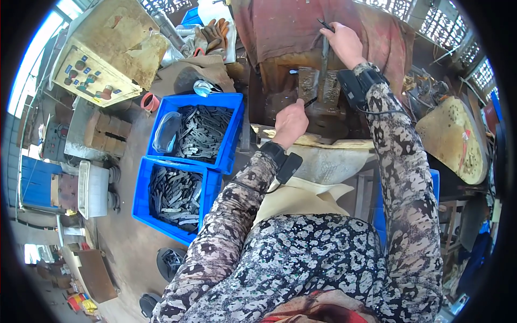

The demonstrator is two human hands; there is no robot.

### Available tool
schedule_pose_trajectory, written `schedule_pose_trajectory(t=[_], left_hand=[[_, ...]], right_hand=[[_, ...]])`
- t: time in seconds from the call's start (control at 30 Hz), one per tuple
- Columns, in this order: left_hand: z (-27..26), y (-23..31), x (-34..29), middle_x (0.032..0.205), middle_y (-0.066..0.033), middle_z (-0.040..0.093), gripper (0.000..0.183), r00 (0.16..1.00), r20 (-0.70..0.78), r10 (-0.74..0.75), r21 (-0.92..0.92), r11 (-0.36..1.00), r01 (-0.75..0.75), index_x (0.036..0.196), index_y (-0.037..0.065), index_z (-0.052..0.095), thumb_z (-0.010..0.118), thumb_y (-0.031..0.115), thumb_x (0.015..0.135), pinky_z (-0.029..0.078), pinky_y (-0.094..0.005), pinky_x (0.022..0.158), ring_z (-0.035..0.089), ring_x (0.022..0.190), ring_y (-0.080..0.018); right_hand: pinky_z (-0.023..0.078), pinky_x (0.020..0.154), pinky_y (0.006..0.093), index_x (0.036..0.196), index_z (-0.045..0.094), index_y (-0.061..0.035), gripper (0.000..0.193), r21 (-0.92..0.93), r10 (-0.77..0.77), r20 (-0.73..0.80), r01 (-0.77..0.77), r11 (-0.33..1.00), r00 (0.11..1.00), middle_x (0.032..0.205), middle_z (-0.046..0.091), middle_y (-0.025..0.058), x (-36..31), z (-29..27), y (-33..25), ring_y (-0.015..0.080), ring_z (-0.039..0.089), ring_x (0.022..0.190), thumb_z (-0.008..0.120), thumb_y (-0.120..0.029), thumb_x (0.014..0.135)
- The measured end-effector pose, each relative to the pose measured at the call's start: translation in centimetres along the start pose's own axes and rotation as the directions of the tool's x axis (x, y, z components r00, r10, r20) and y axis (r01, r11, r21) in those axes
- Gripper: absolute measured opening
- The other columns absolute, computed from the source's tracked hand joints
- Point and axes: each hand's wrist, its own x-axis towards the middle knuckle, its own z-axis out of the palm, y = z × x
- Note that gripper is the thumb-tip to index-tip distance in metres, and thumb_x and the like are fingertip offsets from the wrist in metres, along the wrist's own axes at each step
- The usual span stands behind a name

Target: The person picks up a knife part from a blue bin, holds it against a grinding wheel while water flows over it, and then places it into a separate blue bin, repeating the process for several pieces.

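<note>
My left hand (291,124) is closed on a small dark flat piece (311,102), whose tip sticks out past my fingers. It is just in front of a wet, brown-stained machine trough (274,105). Farther off and to the right, my right hand (346,44) pinches another slim dark piece (325,25). That hand is beside the top of an upright metal rod (324,59), in front of a reddish-brown cloth (291,32). A rough block (308,89) stands behind the rod. Whether my right hand touches the rod I cannot tell.
To the left, two blue crates (235,137) hold many narrow dark metal pieces (202,132); a clear plastic tub (167,132) lies in the farther one. Beyond are a pink cup (150,102), gloves (212,37) and a control box (89,81). A worn pad (452,140) stands right.
</note>
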Motion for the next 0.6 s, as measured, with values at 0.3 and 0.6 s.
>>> schedule_pose_trajectory(t=[0.3, 0.6], left_hand=[[-0.5, 0.1, 0.0, 0.092, -0.0199, 0.067, 0.016, 0.999, 0.032, -0.017, 0.002, 1.000, 0.017, 0.098, 0.006, 0.056, 0.047, 0.008, 0.085, 0.050, -0.0478, 0.078, 0.063, 0.092, -0.0385], [-0.3, 0.4, -0.2, 0.090, -0.0189, 0.067, 0.016, 1.000, 0.012, 0.025, 0.027, 0.999, -0.025, 0.096, 0.004, 0.057, 0.049, 0.006, 0.082, 0.051, -0.0468, 0.076, 0.065, 0.088, -0.0374]], right_hand=[[0.047, 0.079, 0.0495, 0.102, 0.064, -0.0062, 0.034, -0.034, -0.079, 0.043, 0.081, 0.996, 0.996, 0.093, 0.066, 0.0189, 0.9, 1.3, -0.3, 0.0382, 0.061, 0.093, 0.055, -0.037, 0.090], [0.046, 0.077, 0.0505, 0.105, 0.064, -0.0072, 0.032, -0.018, -0.118, 0.029, 0.119, 0.993, 0.993, 0.088, 0.065, 0.0197, 1.9, 2.6, 1.2, 0.0398, 0.061, 0.089, 0.054, -0.035, 0.091]])
